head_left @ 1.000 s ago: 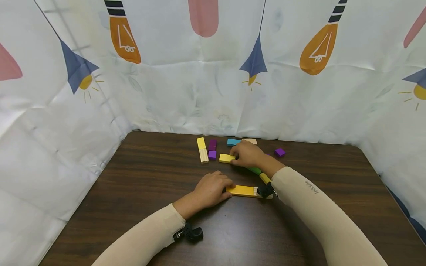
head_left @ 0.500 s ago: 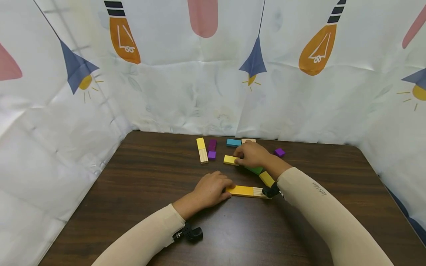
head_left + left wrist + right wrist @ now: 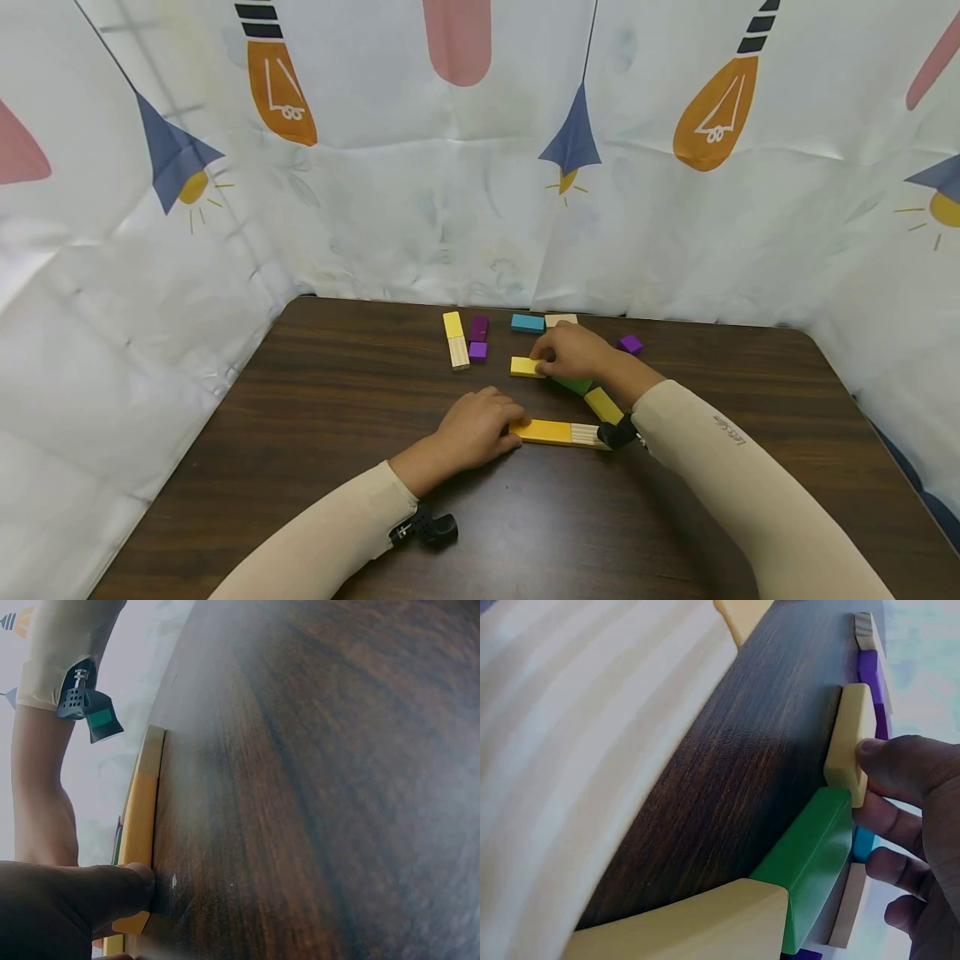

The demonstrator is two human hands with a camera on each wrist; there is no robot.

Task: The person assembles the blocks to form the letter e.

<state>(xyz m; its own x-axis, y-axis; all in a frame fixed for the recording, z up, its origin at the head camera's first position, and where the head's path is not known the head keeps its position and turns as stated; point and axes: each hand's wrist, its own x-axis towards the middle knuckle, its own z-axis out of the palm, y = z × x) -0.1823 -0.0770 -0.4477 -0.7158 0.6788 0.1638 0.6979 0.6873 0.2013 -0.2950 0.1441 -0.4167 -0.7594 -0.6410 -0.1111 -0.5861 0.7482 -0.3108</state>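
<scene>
My right hand (image 3: pixel 576 351) pinches a yellow wooden block (image 3: pixel 847 739) between thumb and fingers, low at the tabletop. The block's near end meets the end of a green block (image 3: pixel 810 859) in the right wrist view. A second yellow block (image 3: pixel 603 406) continues from the green one towards me, forming a bent row. My left hand (image 3: pixel 480 429) grips the left end of an orange-yellow block (image 3: pixel 547 431), thumb on its near side in the left wrist view. A striped natural-wood block (image 3: pixel 587 435) lies end to end with it, partly hidden by the right wrist camera.
Behind lie a blue block (image 3: pixel 527 323) and a pale wood block (image 3: pixel 561 319). To the left are a yellow block (image 3: pixel 452 324), a striped block (image 3: pixel 459 353) and two purple blocks (image 3: pixel 478 352). Another purple block (image 3: pixel 630 344) lies right. A printed cloth (image 3: pixel 450 208) hangs behind the table.
My right hand has slid the yellow block rightwards and slightly nearer, up to the green block. The green and second yellow blocks show more as the forearm shifts right. The left hand stays put.
</scene>
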